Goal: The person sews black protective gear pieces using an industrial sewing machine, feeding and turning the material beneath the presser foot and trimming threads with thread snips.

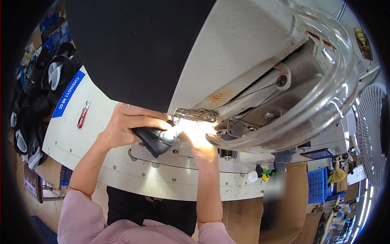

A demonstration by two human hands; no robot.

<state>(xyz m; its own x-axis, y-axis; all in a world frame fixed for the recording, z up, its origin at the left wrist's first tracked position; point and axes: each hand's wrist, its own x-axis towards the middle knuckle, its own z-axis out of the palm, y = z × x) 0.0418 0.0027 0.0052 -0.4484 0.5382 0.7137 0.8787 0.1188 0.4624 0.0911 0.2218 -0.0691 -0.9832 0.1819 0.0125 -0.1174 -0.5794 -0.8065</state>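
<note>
A black, leather-like stitched piece point(156, 142) lies under the needle end of a sewing machine point(243, 73). My left hand point(120, 126) is closed on it from the left, with the fingers bent over its upper edge. Across from it, my right hand point(205, 152) reaches up to the piece's right side. Strong lamp glare washes out those fingers, so their grip cannot be made out. The same glare hides the needle and the spot being worked on. A metal guide point(195, 114) sits just above the bright patch.
Red thread snips point(83, 115) lie on the white table point(97, 97), left of my left hand. Black pieces with white insides point(55, 75) are heaped farther left. A clear curved guard point(337, 97) arches over the machine's right side. A cardboard box point(294, 199) and blue crate point(317, 185) stand right.
</note>
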